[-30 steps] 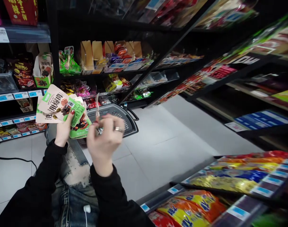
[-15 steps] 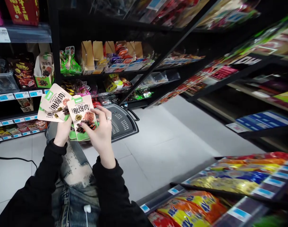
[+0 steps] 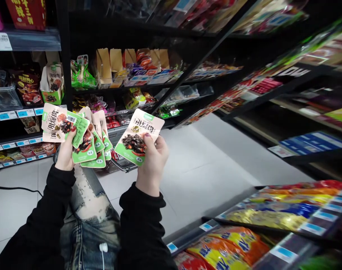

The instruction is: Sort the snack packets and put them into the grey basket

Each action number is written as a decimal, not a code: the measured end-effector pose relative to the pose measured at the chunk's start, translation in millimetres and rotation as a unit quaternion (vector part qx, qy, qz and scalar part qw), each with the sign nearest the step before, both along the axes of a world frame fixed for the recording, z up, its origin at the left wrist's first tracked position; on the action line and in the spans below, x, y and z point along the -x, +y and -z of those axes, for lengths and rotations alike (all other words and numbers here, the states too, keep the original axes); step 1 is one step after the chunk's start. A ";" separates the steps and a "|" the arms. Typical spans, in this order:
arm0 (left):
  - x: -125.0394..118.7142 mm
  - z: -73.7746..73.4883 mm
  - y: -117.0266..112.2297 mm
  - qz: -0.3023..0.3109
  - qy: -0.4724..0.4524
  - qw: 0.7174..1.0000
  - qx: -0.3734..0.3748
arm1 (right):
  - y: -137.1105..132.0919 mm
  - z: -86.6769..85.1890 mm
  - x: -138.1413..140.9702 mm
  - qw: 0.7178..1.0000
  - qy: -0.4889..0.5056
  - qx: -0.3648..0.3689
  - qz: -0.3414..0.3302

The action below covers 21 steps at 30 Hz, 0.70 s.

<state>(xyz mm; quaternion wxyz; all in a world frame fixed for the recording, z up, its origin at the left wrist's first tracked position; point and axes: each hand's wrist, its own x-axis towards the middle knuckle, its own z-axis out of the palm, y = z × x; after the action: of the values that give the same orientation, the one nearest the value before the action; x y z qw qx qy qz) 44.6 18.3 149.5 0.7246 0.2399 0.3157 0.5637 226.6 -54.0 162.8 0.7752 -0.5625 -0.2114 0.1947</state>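
Observation:
My left hand (image 3: 66,153) is closed on a fanned bunch of beige and green snack packets (image 3: 88,144), its thumb pressing on the front ones. Several packets spread out to both sides of the thumb. Apart from them, my right hand (image 3: 154,159) pinches a single snack packet (image 3: 138,137) of the same kind, its printed front with a dark food picture facing me. Behind the packets a dark grey plastic basket (image 3: 123,161) shows only in part.
A matching display box (image 3: 52,84) stands on the left shelf, beside other snack boxes. Packaged goods line the black shelving ahead. At the lower right, a shelf holds bagged snacks (image 3: 229,243). Grey floor tiles (image 3: 193,161) lie between. A black cable (image 3: 16,188) runs at left.
My right hand has moved right, away from the bunch, with one packet in its fingers. The packets in my left hand now fan out more, showing their green lower ends.

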 end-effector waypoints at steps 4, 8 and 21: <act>0.3 -2.5 -1.0 0.037 -0.027 0.999 0.013 | 4.6 9.6 2.6 0.997 -0.058 0.045 -0.024; -5.3 -1.6 -3.2 0.042 -0.035 0.998 0.008 | 5.6 8.1 21.7 0.980 -0.117 0.089 -0.132; -2.5 2.1 -7.2 0.052 0.034 0.998 -0.009 | 14.3 14.5 45.1 0.963 -0.135 0.105 -0.207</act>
<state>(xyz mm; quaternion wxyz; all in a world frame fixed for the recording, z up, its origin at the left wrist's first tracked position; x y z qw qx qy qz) 47.1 11.1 147.4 0.7399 0.2814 0.3221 0.5193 181.5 -39.6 148.3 0.6191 -0.6059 -0.4039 0.2942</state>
